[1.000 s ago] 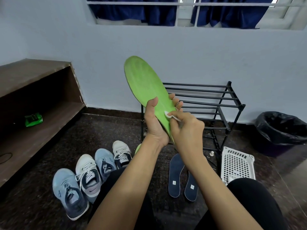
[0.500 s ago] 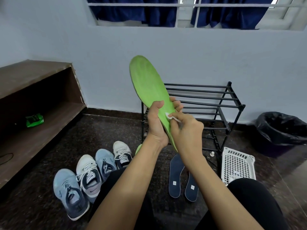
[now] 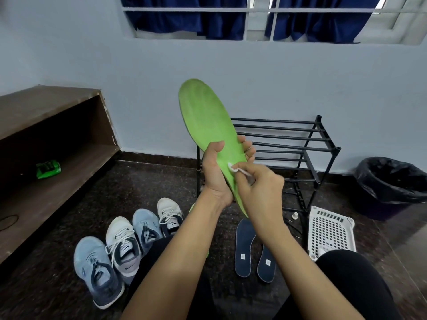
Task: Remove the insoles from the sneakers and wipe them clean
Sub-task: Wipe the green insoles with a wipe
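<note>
My left hand (image 3: 216, 179) grips a bright green insole (image 3: 208, 121) by its lower half and holds it upright, toe end up. My right hand (image 3: 261, 188) pinches a small white wipe (image 3: 233, 167) and presses it on the insole's face near the heel. On the dark floor two navy insoles (image 3: 245, 245) lie side by side below my hands. Several sneakers stand in a row at the left: a blue one (image 3: 97, 269), a white one (image 3: 123, 245), another blue one (image 3: 146, 227) and a white one (image 3: 169, 214). A sliver of a second green insole (image 3: 191, 207) shows behind my left wrist.
A black metal shoe rack (image 3: 291, 144) stands behind the hands against the wall. A white perforated basket (image 3: 330, 229) lies to its right, and a black-lined bin (image 3: 392, 183) sits at far right. A brown wooden shelf (image 3: 50, 158) with a green packet (image 3: 48, 169) fills the left.
The green insole has tilted slightly to the right. My right hand with the wipe has shifted a little along its lower face.
</note>
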Available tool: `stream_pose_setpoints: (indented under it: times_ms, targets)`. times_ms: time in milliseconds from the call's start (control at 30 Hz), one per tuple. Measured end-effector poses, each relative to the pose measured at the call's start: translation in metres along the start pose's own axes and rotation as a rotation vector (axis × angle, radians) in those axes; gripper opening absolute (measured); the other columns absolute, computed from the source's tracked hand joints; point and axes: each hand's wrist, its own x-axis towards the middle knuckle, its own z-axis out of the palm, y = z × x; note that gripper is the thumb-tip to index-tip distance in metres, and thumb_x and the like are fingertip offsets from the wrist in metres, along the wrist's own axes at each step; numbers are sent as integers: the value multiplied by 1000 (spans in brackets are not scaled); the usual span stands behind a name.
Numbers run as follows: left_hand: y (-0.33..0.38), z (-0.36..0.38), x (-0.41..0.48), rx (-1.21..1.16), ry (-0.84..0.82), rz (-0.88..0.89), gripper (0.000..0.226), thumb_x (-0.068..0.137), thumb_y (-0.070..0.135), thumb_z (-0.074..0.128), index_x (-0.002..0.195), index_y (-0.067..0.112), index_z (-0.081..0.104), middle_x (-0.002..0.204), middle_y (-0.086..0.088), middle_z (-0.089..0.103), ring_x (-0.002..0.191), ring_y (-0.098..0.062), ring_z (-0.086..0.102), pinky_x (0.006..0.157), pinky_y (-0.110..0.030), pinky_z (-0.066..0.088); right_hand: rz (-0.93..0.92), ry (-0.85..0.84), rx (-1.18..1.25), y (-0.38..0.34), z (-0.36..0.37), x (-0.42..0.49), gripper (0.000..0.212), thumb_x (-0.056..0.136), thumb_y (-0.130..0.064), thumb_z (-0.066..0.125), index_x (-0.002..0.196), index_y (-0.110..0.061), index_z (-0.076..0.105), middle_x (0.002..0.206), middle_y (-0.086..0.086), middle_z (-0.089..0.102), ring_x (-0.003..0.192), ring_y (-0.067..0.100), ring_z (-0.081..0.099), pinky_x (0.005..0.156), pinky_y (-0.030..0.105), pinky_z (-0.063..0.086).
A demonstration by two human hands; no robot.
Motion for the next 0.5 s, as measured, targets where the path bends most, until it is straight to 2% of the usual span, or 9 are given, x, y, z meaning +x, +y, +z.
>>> stream_pose_setpoints:
  times_ms: [67, 133, 200, 267, 367, 433, 500]
  targets:
    - [-4, 2, -1, 33, -11, -7, 63, 49, 43, 81, 97, 7, 61, 89, -8, 61, 85, -21, 59, 79, -30, 50, 31, 23, -66, 6, 1, 9, 16, 82, -6, 65, 86, -16, 76, 76, 6, 73, 67, 22, 65, 65, 27, 45]
    - [-5, 3, 0, 46, -13, -8, 62, 50, 43, 80, 98, 8, 60, 89, -8, 60, 86, -20, 59, 79, -30, 50, 42, 32, -92, 9, 0, 11, 17, 83, -6, 63, 89, -16, 76, 78, 8, 72, 69, 25, 66, 67, 30, 45]
    - [-4, 2, 1, 37, 0, -22, 54, 55, 37, 74, 98, 6, 61, 88, -9, 60, 84, -21, 59, 79, -30, 50, 35, 23, -69, 5, -2, 5, 17, 83, -5, 64, 89, -15, 76, 76, 7, 72, 66, 19, 65, 64, 21, 43]
    - [0, -1, 2, 22, 34, -30, 51, 60, 38, 65, 98, 4, 62, 87, -10, 62, 80, -21, 62, 77, -30, 51, 47, -19, 22, -2, -5, -6, 18, 81, -3, 66, 88, -16, 77, 71, 1, 70, 63, 4, 62, 60, 7, 40]
    - [6, -4, 6, 2, 42, -11, 57, 53, 37, 72, 98, 4, 63, 88, -10, 64, 79, -22, 63, 75, -31, 52, 62, -81, 109, -11, -7, -20, 19, 81, -3, 68, 87, -18, 77, 70, -10, 66, 65, -10, 58, 60, 1, 38]
    - [7, -4, 6, -22, 31, -14, 61, 49, 41, 77, 97, 4, 66, 90, -9, 65, 80, -22, 65, 75, -31, 53, 51, -83, 112, -11, -4, -20, 19, 80, -3, 68, 86, -18, 77, 71, -9, 67, 66, -9, 59, 60, 1, 38]
    - [5, -4, 5, -18, 27, -14, 57, 53, 39, 73, 98, 5, 66, 91, -9, 66, 83, -21, 65, 78, -31, 52, 10, -27, 62, -7, -1, -12, 17, 80, -2, 68, 84, -16, 77, 71, -2, 70, 64, 2, 62, 60, 6, 39]
